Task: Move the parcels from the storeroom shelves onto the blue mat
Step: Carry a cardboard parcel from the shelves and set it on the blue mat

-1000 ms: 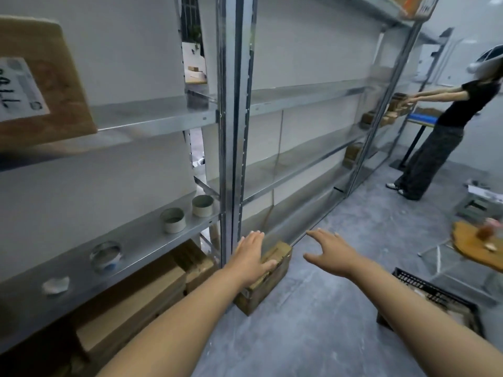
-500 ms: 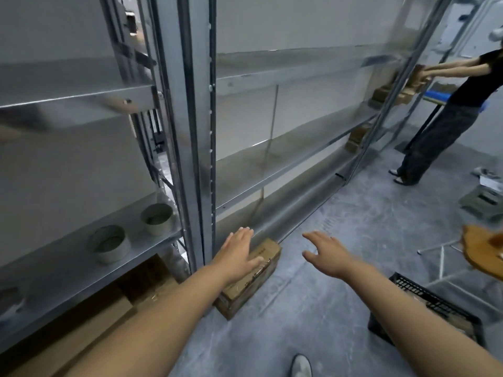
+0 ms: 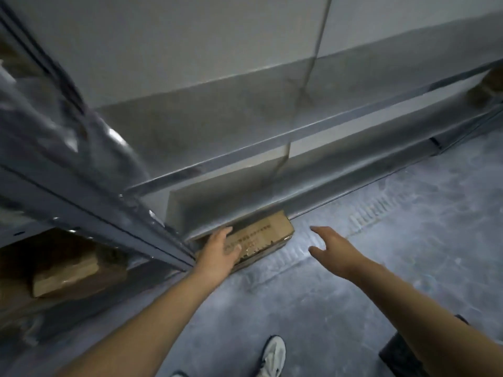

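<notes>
Three cardboard parcels (image 3: 261,235) (image 3: 65,270) (image 3: 487,85), two bare hands (image 3: 220,254) (image 3: 334,248)

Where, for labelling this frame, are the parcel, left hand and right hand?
parcel (image 3: 263,234), head view, printed top face.
left hand (image 3: 217,253), head view, back of hand.
right hand (image 3: 336,251), head view, back of hand.

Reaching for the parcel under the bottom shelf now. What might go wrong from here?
1. The parcel sits partly under the bottom shelf: lifting before sliding it out may jam it or scrape the left hand resting on it.
2. The right hand is open and apart from it; a one-handed pull could skew the parcel.
3. The black crate stands near the right arm: a trip hazard when stepping back.
</notes>
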### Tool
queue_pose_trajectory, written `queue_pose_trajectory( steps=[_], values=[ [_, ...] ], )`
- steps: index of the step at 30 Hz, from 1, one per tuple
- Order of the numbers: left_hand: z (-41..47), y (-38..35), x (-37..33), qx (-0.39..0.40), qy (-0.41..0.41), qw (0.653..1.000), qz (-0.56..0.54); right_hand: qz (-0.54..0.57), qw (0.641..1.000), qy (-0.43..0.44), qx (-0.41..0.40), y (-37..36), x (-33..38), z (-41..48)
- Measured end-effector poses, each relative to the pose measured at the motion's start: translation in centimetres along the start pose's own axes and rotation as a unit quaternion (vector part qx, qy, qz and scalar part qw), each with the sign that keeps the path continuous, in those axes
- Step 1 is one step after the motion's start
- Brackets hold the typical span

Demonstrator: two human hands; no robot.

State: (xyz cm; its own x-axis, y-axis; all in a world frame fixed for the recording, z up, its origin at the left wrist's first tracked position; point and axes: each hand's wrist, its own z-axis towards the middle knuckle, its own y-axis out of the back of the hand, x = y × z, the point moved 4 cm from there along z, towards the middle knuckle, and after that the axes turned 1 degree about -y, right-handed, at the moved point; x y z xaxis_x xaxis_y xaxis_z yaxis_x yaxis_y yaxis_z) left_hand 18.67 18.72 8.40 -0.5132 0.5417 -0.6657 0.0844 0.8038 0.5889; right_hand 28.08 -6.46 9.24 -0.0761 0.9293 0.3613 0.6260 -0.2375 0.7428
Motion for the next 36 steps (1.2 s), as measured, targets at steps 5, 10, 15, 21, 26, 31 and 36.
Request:
queue_pose_trajectory(
  steps=[5,10,15,21,26,31,36],
  values=[
    [7.8,-7.4,10.0,-0.017,0.067,0.997,-0.014,0.008,0.999,-0.027,0.023,-6.9,-6.8,12.0],
    [13.1,-11.7,21.5,-0.069,0.148,0.986,0.006,0.017,0.999,-0.047,0.007,-14.3,-10.7,22.9],
    [16.1,-14.7,31.3,-0.14,0.249,0.958,-0.038,0.089,0.993,-0.063,-0.038,-19.3,-13.7,31.6],
    [16.5,-19.5,35.4,-0.147,0.258,0.923,-0.246,0.294,0.947,-0.132,-0.004,-24.0,-16.5,36.3],
    [16.3,-20.0,38.4,-0.094,0.266,0.79,-0.545,0.362,0.925,-0.112,0.001,-24.6,-18.4,37.1],
    [14.4,-19.8,37.2,-0.108,0.3,0.808,-0.495,0.376,0.922,-0.095,0.012,-24.3,-17.7,34.0],
    [10.4,-15.7,31.1,-0.092,0.264,0.835,-0.475,0.428,0.897,-0.108,-0.024,-17.8,-17.3,27.1]
  ],
)
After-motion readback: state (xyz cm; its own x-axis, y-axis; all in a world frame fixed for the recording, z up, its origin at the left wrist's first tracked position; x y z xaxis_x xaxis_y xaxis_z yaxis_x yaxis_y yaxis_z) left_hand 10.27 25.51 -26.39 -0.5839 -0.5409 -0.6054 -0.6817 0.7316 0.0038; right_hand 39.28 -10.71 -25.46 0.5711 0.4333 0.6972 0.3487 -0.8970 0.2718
